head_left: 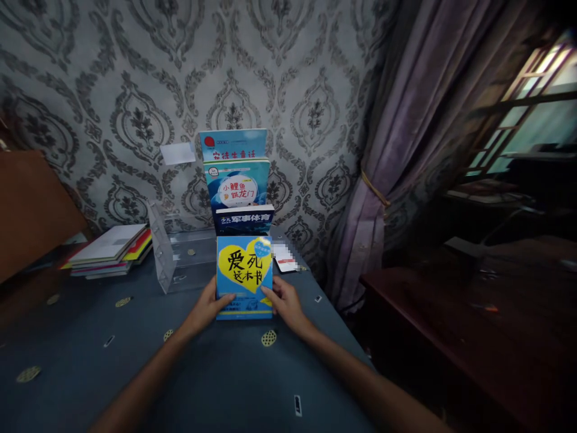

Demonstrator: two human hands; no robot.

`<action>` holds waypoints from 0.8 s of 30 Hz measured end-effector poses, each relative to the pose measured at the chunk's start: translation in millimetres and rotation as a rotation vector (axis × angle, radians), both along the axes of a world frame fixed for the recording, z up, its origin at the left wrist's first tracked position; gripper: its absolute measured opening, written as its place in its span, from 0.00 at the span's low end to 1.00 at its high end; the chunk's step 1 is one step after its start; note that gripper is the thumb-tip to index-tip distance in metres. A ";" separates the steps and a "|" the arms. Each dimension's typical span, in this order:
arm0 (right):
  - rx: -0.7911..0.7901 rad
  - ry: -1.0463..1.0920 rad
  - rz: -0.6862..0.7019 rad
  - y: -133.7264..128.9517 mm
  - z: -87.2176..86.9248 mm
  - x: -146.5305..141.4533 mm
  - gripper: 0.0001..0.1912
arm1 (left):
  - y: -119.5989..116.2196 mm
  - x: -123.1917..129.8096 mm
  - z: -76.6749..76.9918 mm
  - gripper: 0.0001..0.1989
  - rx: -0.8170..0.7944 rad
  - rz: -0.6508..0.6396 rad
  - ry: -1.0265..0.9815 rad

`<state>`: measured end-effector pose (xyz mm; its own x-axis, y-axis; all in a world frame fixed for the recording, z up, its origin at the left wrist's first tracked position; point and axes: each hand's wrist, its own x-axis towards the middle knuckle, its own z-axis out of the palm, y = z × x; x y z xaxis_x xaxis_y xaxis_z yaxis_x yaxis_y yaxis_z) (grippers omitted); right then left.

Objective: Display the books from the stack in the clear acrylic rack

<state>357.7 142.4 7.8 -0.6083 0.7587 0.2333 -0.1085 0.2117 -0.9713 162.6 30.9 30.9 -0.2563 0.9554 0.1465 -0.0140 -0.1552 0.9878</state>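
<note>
A blue book with a yellow heart on its cover (246, 304) stands upright, facing me, in front of a row of books. My left hand (210, 308) grips its left edge, thumb on the cover. On the opposite edge, my right hand (285, 302) holds it the same way; the fingers behind are partly hidden. Directly behind rises a dark blue book (243, 224), then a light blue book with a white circle (238, 180), and at the back a taller light blue book (234, 141). To their left is a clear plastic stand (161, 246) with an upright end panel.
A stack of books (108, 246) lies at the left on the dark patterned tablecloth (216, 385). A white card or phone, partly blurred out (286, 261), lies right of the row. A tied purple curtain (360, 240) hangs by the table's right edge, beside a dark red table (473, 294).
</note>
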 end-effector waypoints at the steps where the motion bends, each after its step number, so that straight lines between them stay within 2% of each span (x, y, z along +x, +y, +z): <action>1: -0.003 0.012 0.006 4.0 3.3 -0.6 0.24 | 3.8 0.0 2.7 0.36 -0.001 0.004 -0.013; 8: -0.027 0.040 0.058 27.0 24.8 -3.6 0.24 | 23.0 -3.8 16.0 0.33 0.040 0.031 0.002; 17: 0.035 0.053 0.055 53.4 41.9 -16.1 0.24 | 41.0 -9.5 38.7 0.36 0.044 0.014 0.012; 24: 0.071 0.051 0.082 68.8 56.1 -25.0 0.23 | 55.3 -22.5 44.1 0.37 0.064 0.053 0.090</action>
